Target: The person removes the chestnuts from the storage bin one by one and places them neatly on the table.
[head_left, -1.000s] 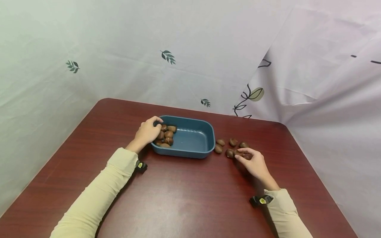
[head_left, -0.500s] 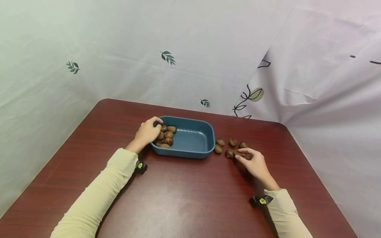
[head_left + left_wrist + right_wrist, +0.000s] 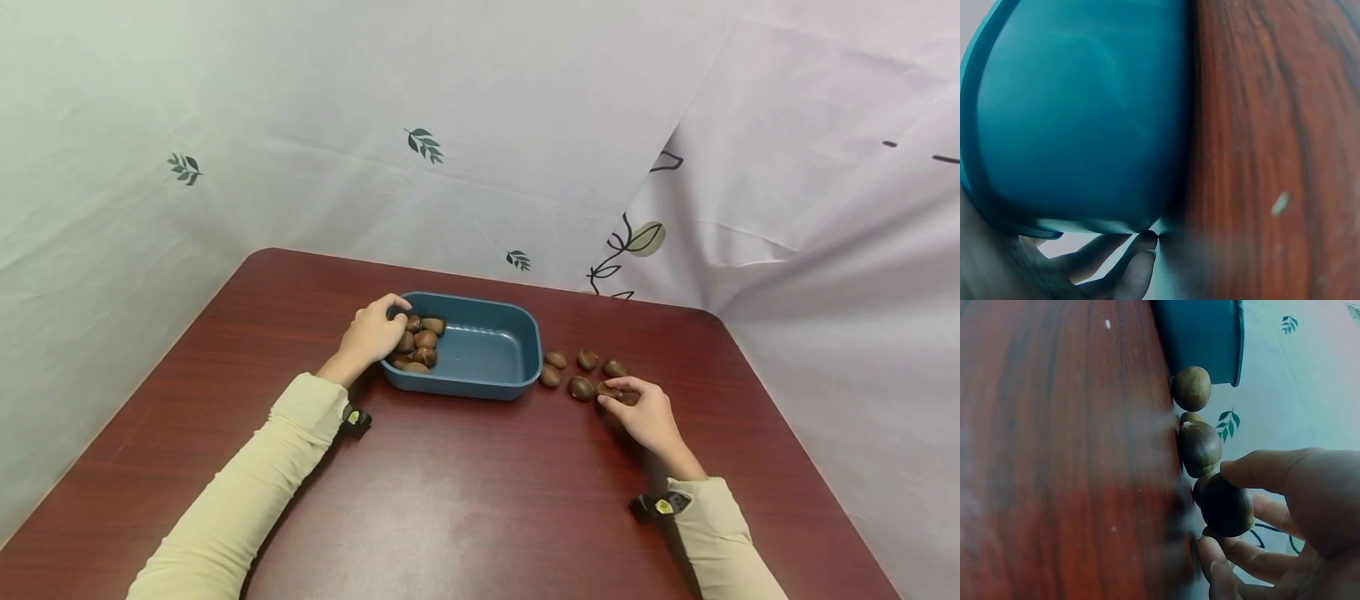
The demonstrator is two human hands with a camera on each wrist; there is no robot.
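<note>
My left hand grips the left end of a blue rectangular tub, thumb over the rim and fingers along the outer wall. In the left wrist view the fingertips lie low against the tub's wall. Several brown chestnuts are heaped at the tub's left end, partly hidden by the hand. Right of the tub, my right hand pinches one chestnut between thumb and fingers at the table surface. Nearby on the table lie more chestnuts, among them a dark one just left of the fingers.
Two lighter chestnuts, one of them the front chestnut, sit close to the tub's right wall. Farther back are another chestnut and one more. The dark red wooden table ends before a pale leaf-printed cloth.
My right hand has shifted slightly to the right with the chestnut, widening the gap to the dark one on its left. My left hand and the tub have stayed put.
</note>
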